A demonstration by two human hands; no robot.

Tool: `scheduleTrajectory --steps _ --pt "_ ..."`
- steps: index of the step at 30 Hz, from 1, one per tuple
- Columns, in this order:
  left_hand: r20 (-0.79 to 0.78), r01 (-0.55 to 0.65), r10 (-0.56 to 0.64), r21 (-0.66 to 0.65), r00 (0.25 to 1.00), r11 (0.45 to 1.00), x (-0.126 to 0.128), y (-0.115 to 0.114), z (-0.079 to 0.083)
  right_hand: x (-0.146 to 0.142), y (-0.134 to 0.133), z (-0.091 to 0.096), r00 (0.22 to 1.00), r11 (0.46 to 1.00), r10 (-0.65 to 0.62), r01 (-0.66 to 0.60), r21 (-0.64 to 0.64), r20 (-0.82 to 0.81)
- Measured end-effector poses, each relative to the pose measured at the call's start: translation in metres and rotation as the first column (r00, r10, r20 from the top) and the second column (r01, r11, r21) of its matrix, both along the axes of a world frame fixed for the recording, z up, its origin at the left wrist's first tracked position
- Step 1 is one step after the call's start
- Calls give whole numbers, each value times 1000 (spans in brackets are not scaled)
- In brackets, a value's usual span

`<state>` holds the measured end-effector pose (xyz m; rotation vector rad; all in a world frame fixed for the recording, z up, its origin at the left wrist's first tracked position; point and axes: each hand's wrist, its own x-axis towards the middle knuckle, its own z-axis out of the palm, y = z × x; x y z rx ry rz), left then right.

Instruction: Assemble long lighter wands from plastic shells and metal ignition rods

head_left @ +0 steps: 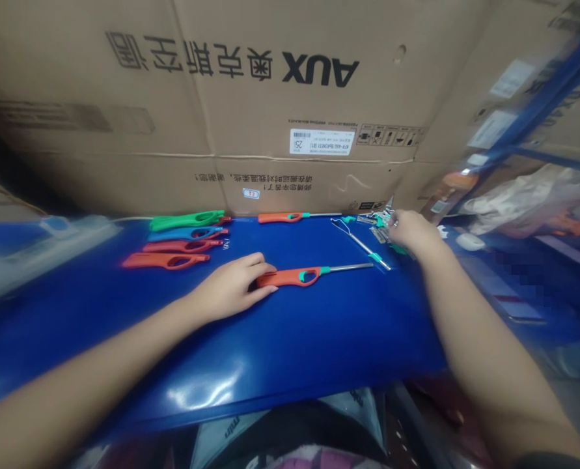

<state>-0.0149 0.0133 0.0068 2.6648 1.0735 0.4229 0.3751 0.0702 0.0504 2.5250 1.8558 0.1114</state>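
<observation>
An orange long-neck gas lighter (288,277) with a teal trigger and collar lies on the blue table. Its handle end is pinched between the thumb and fingers of my left hand (243,286), and its metal tube points right. At the far right, my right hand (411,233) reaches into a pile of small metal and teal parts (380,225). Its fingers are drawn together, and what they hold is too small to make out. Near the lighter's tip lies a loose metal tube (362,247) with a teal collar and a wire loop.
Another orange lighter (280,217) lies along the cardboard wall (250,137). Green handles (187,220), a blue handle (187,233) and red-orange handles (165,260) are lined up at left. A bottle (453,195) and white cloth (514,198) are at right, beside a blue frame.
</observation>
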Motion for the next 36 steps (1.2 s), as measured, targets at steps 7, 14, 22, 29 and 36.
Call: scheduleTrajectory --steps 7,14,22,29,36 --pt "43 -7 7 4 999 1000 0 1 -1 38 9 -4 973 973 -227 228 27 -35" --pt "31 -1 0 13 1000 1000 -1 1 -1 56 23 -14 967 977 -213 212 -17 -140" --pt "10 9 -10 21 1000 1000 -1 1 1 68 17 -5 941 957 -209 253 144 -266" --pt "21 3 -3 27 1000 1000 -1 2 -1 91 15 -5 919 919 -265 332 211 -293" --pt "21 9 -9 -7 1000 1000 -2 3 -3 105 25 -31 906 906 -350 392 159 -236"
